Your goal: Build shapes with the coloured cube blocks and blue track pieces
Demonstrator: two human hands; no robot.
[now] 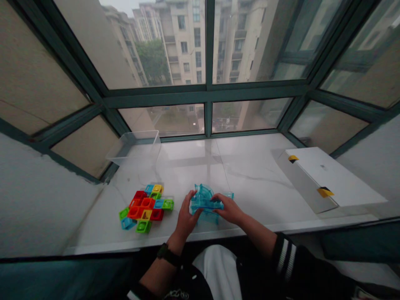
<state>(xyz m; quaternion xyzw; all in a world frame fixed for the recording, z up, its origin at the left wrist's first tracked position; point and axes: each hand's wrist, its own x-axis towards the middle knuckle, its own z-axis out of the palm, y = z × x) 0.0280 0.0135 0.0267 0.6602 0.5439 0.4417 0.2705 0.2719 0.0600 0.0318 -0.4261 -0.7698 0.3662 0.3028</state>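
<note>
1. Nearest the camera, a white garment [217,271] shows between dark sleeves, and a dark sleeve with white stripes [286,258] covers the right arm up to the forearm. A black wristband [168,255] circles the left wrist.
2. The left hand [186,212] is partly closed, its fingers curled around the near left side of the blue piece.
3. The right hand [229,209] comes in from the other side, its fingers bent over the top of the same piece. The two hands are close together, and both have hold of it.
4. Between them, a curved translucent blue plastic piece [204,202] sits on the bench, close to its near edge. Its ribbed, arc-shaped part rises towards the window.
5. Just left of the left hand, a cluster of square plastic blocks [145,207] lies flat and joined together in red, orange, yellow, green and blue. Neither hand touches it.
6. The bench [250,187] is a white marble-look window ledge carrying everything here, with grey veins running across it.
7. Well to the right, a long white box [325,179] lies at an angle, with yellow tape [325,192] on its near side.
8. At the far left of the bench, a clear plastic tub [134,148] stands against the window.
9. Farthest off, a dark green window frame [206,93] holds glass panes, with pale apartment buildings [181,41] and a tree [152,62] outside.
</note>
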